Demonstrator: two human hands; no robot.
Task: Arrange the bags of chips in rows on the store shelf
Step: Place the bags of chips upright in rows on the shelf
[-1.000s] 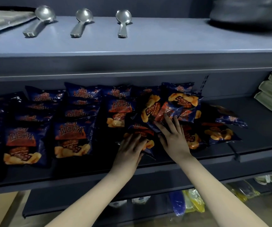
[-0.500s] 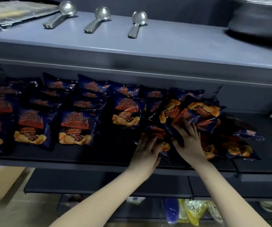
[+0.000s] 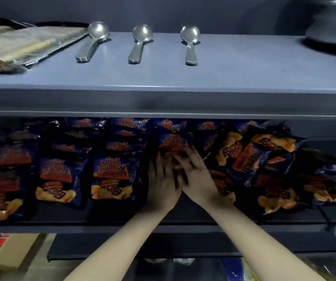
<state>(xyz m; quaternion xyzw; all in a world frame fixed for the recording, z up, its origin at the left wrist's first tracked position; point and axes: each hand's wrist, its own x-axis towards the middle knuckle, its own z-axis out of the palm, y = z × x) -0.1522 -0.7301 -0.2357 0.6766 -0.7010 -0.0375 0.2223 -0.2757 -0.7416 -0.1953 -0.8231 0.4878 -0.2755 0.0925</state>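
Dark blue chip bags with orange print lie on the middle shelf [image 3: 102, 228]. On the left they form neat overlapping rows [image 3: 112, 175]. On the right they lie jumbled and tilted in a pile [image 3: 250, 157]. My left hand [image 3: 161, 183] and my right hand [image 3: 198, 177] meet side by side between the two groups. Their fingers, blurred by motion, overlap on one chip bag [image 3: 172, 144] and cover its lower half. How the fingers grip underneath is hidden.
The upper shelf [image 3: 223, 78] overhangs the bags and carries three metal spoons [image 3: 141, 43], a plastic-wrapped package [image 3: 21, 43] at left and a dark pan [image 3: 331, 31] at right. A cardboard box [image 3: 7, 252] stands low on the left. Coloured packs [image 3: 244, 268] sit on the bottom shelf.
Both hands have moved left and deeper into the shelf, from the front of the jumbled pile to the column beside the neat rows, and closed together. The camera has shifted too.
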